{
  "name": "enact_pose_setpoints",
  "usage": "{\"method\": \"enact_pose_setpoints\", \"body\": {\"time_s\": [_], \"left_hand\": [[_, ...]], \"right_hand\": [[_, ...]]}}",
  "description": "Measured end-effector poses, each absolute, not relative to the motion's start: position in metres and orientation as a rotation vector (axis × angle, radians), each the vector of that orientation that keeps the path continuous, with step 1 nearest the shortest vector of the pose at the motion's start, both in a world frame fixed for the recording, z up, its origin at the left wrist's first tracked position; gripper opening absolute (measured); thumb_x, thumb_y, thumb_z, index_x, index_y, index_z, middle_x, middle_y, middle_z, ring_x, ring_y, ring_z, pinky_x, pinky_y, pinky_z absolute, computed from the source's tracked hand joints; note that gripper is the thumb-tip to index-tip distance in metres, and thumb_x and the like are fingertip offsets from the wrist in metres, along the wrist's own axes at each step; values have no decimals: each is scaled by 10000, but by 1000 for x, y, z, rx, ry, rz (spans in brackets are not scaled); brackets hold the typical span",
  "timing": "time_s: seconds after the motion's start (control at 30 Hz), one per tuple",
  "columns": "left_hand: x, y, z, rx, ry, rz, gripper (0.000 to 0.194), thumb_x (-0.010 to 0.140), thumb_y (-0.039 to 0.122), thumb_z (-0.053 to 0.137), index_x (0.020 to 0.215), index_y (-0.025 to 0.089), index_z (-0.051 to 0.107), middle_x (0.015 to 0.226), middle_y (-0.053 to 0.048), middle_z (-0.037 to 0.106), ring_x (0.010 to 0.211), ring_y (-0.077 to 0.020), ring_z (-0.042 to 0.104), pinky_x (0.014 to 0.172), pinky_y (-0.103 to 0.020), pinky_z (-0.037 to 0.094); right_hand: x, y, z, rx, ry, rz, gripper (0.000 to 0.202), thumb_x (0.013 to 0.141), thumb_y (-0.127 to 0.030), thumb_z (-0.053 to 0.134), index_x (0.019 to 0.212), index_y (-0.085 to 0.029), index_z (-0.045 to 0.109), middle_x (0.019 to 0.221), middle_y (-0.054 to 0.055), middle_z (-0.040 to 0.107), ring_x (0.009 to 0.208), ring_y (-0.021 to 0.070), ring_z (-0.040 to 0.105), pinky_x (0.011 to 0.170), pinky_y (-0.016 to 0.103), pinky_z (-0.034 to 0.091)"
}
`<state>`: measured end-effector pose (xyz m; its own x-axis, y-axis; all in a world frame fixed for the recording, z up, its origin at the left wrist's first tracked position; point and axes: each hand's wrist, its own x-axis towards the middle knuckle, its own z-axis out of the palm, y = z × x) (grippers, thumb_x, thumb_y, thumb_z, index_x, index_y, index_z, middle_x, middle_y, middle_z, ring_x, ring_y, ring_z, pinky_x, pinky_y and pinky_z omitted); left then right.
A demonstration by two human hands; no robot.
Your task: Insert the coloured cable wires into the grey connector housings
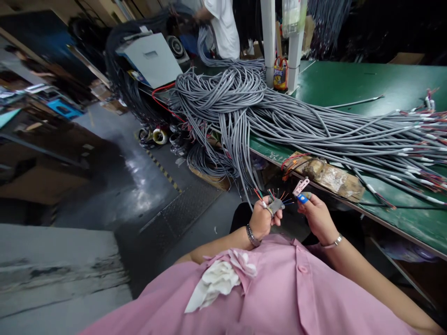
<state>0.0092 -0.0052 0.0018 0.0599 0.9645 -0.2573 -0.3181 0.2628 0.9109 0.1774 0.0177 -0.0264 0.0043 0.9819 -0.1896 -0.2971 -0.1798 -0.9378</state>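
Observation:
My left hand (261, 220) is closed on the end of a grey cable, beside a small grey piece (275, 206). Thin coloured wires (278, 194) fan out above its fingers. To the right, my right hand (317, 217) pinches a small pink tool (301, 187) with a blue part (302, 198) near the fingertips. The two hands are apart, in front of my body and below the table edge. Past them, a large bundle of grey cables (223, 90) lies across the green table (349, 79), with stripped ends at the right.
A worn wooden block (331, 179) sits at the table's near edge. White posts (268, 42) rise from the table beside a small red and yellow bag (280, 74). A grey box (153, 58) stands at the back left. Behind the cables is a person in white (225, 30).

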Motion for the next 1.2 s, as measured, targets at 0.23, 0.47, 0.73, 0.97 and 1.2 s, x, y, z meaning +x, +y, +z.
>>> {"method": "enact_pose_setpoints", "body": {"time_s": [0.23, 0.47, 0.73, 0.97, 1.2], "left_hand": [[9, -4, 20, 873, 994, 1085, 353, 731, 461, 676, 703, 134, 546, 505, 12, 576, 321, -74, 479, 312, -181, 225], [13, 3, 32, 914, 944, 958, 342, 733, 452, 665, 711, 126, 562, 501, 10, 565, 309, -71, 450, 302, -182, 237], [17, 2, 26, 935, 989, 828, 351, 733, 468, 660, 715, 131, 563, 504, 13, 564, 305, -64, 438, 303, -180, 241], [18, 4, 20, 938, 1014, 817, 350, 739, 465, 652, 712, 128, 564, 509, 13, 561, 303, -57, 437, 305, -173, 220], [16, 2, 19, 911, 1021, 822, 330, 730, 449, 654, 711, 134, 560, 503, 17, 561, 296, -60, 426, 300, -179, 236]], "right_hand": [[184, 42, -6, -1025, -647, 1729, 509, 777, -675, 541, 809, -185, 677, 762, 35, 630, 573, 107, 514, 516, 228, 459], [173, 50, 11, -898, -674, 1750, 424, 760, -600, 635, 795, -180, 680, 649, 1, 582, 558, 100, 501, 503, 207, 448], [167, 48, 5, -865, -517, 1718, 365, 686, -531, 744, 719, -177, 662, 628, -9, 587, 538, 97, 490, 490, 212, 443], [161, 47, 9, -864, -468, 1622, 335, 677, -479, 772, 664, -174, 634, 609, -18, 571, 541, 91, 478, 493, 207, 433], [163, 42, 4, -850, -529, 1709, 425, 722, -623, 655, 737, -199, 627, 629, -10, 571, 523, 109, 479, 474, 233, 450]]}}
